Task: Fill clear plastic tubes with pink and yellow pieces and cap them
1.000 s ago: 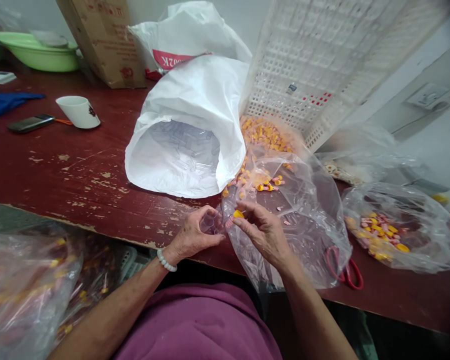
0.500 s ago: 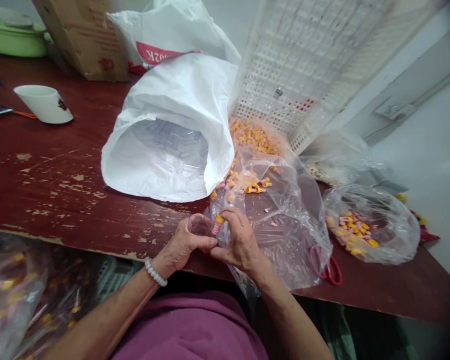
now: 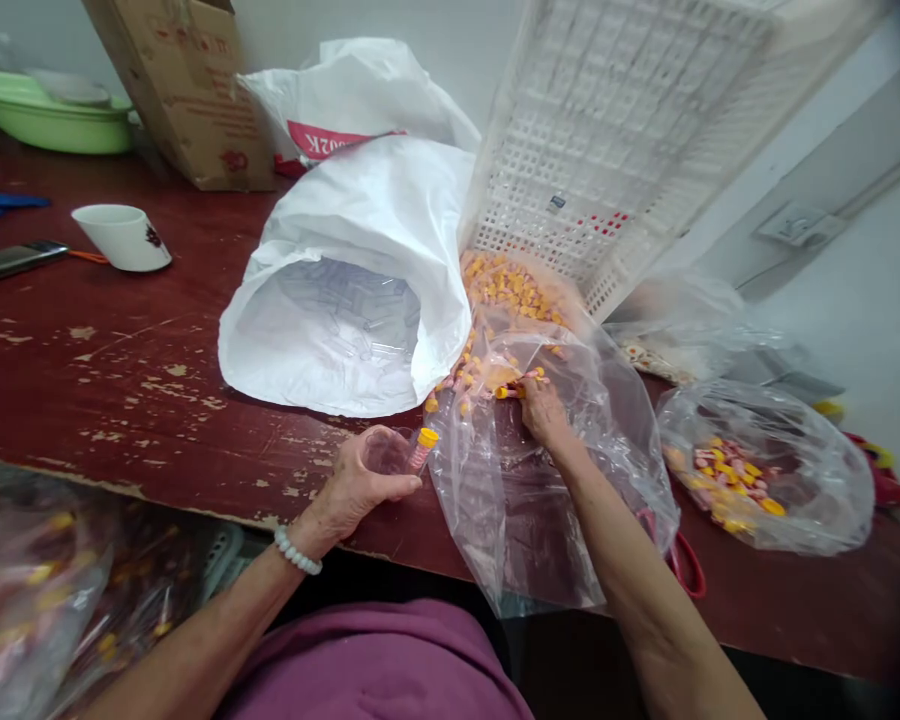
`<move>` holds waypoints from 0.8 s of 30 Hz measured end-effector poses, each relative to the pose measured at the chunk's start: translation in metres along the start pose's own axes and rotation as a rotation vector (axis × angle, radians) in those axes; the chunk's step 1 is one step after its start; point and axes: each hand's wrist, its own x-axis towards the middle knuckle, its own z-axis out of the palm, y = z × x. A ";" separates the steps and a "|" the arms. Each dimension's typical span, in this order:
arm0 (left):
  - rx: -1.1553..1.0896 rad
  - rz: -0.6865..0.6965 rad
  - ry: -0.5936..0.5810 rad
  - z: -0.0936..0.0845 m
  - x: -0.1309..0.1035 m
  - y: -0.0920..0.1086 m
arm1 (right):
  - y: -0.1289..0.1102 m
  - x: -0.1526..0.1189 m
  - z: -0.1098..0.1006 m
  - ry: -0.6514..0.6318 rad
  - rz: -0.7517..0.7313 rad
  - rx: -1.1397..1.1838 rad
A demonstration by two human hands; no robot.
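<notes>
My left hand (image 3: 360, 480) curls around a clear, thin-walled plastic container (image 3: 386, 452) above the table edge. At the right side of that container stands a small pink-patterned tube with a yellow cap (image 3: 423, 448), tilted slightly, near my thumb. Over the open clear plastic bag (image 3: 487, 520), my right hand (image 3: 544, 408) reaches forward with its fingers drawn together at a small group of yellow-capped pink tubes (image 3: 504, 392). Its fingertips touch these tubes and are partly hidden. A larger heap of the same tubes (image 3: 514, 285) lies farther back in the bag.
A white sack (image 3: 345, 200) of clear plastic pieces lies open beside the bag. Behind leans a white perforated crate (image 3: 607, 130). Another clear bag (image 3: 817, 470) and red-handled scissors (image 3: 690, 570) are on the right. A white cup (image 3: 124, 238), phone (image 3: 19, 260) and cardboard box (image 3: 195, 100) stand left.
My right hand has left the container and moved forward and right to the tubes in the bag. My left hand keeps hold of the container, slightly farther left. The view has shifted.
</notes>
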 end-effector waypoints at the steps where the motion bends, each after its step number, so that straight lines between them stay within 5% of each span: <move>1: 0.029 0.025 -0.004 0.001 0.000 0.000 | 0.001 0.000 0.000 0.008 0.015 0.011; 5: 0.139 0.071 -0.008 0.010 0.000 0.004 | -0.022 -0.016 -0.014 0.083 0.082 0.124; 9: 0.235 0.132 -0.051 0.020 -0.003 0.008 | -0.084 -0.057 -0.035 0.065 0.044 0.790; 12: 0.325 0.171 -0.096 0.024 -0.005 0.005 | -0.127 -0.090 -0.040 0.009 -0.045 0.959; 15: 0.331 0.189 -0.149 0.022 -0.006 0.002 | -0.144 -0.110 -0.040 -0.046 -0.156 0.817; 20: 0.314 0.218 -0.136 0.019 -0.007 0.005 | -0.136 -0.115 -0.046 -0.081 -0.415 0.519; 24: 0.163 0.110 -0.111 0.025 -0.006 0.002 | -0.136 -0.115 -0.036 -0.071 -0.553 0.231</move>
